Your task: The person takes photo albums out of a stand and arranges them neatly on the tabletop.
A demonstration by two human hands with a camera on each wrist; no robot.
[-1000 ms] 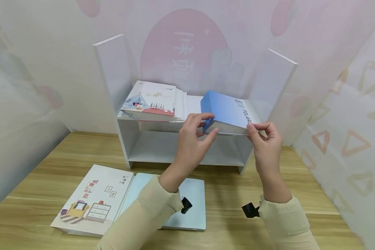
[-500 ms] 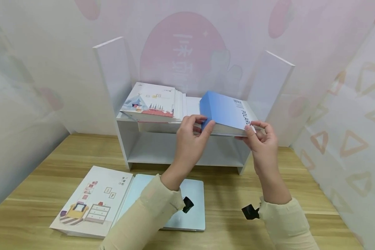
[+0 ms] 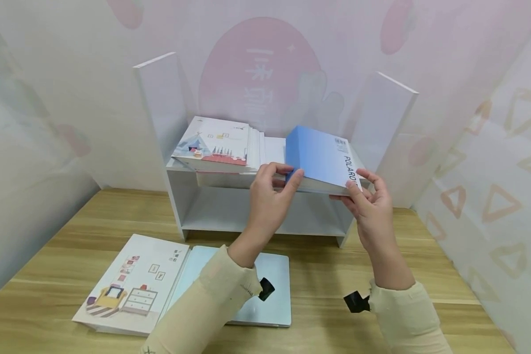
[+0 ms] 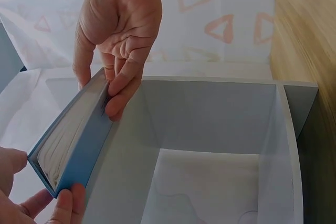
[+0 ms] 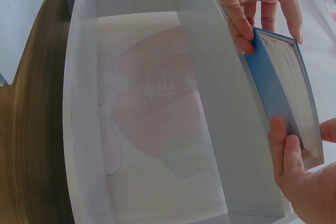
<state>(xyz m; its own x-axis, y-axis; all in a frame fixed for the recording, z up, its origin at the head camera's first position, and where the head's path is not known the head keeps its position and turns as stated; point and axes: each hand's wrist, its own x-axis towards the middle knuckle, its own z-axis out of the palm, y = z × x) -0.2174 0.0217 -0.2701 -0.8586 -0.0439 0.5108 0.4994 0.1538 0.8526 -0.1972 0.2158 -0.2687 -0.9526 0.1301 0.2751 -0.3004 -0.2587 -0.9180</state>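
Both hands hold a blue photo album [image 3: 323,157] with dark lettering, raised at the front of the white shelf's upper board. My left hand [image 3: 270,201] pinches the album at its spine end, thumb towards me. At the other end, my right hand [image 3: 373,209] grips the near corner, thumb on the cover and fingers underneath. The left wrist view shows the album's page edges [image 4: 65,140] between its covers, with fingers at both ends. In the right wrist view, the blue cover [image 5: 268,80] leans over the board's edge.
A white two-tier shelf [image 3: 265,223] with tall side panels stands on the wooden table [image 3: 318,295]. Picture-covered books [image 3: 217,142] lie on its upper left. Nearer me lie a white illustrated book [image 3: 132,285] and a pale blue one [image 3: 274,280], partly behind my left sleeve.
My right hand has shifted its hold, its fingers now further beneath the album. The left hand has moved slightly left along the spine end. The album is lifted and tilted a little more.
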